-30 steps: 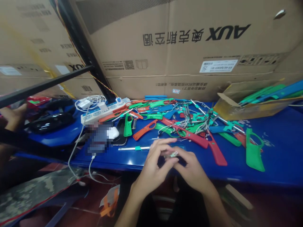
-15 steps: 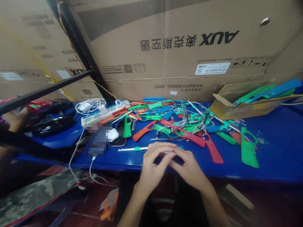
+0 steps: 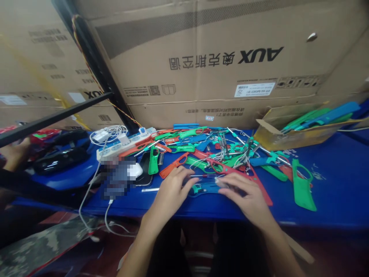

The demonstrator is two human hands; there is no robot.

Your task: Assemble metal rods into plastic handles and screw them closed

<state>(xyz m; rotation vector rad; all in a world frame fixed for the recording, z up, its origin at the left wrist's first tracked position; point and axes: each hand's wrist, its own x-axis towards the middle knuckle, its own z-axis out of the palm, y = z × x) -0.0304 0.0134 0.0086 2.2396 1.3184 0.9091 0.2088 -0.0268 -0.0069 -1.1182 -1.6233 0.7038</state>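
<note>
On the blue table, a blue gun-shaped lighter casing (image 3: 211,188) lies between my two hands, with a teal clip (image 3: 196,188) at its left end. A thin metal tube (image 3: 150,189) runs under my left hand (image 3: 173,188), whose fingers curl over the front of the casing. My right hand (image 3: 243,190) is at the casing's handle end, its thumb and fingers pinched round a small whitish part (image 3: 218,181), mostly hidden. Just behind the casing lies a screwdriver (image 3: 206,176). A red lighter casing (image 3: 253,179) extends behind my right hand.
Several green, orange and blue casings, metal tubes and white wires are heaped behind my hands (image 3: 225,148). At right stand a cardboard box (image 3: 302,137) of casings and a green casing (image 3: 302,184). Left are a power strip (image 3: 115,150), phones, cables and another person's hand (image 3: 15,152).
My hands were together around a small part above the table edge. They have moved apart, and the blue casing now shows between them. The view has tilted slightly.
</note>
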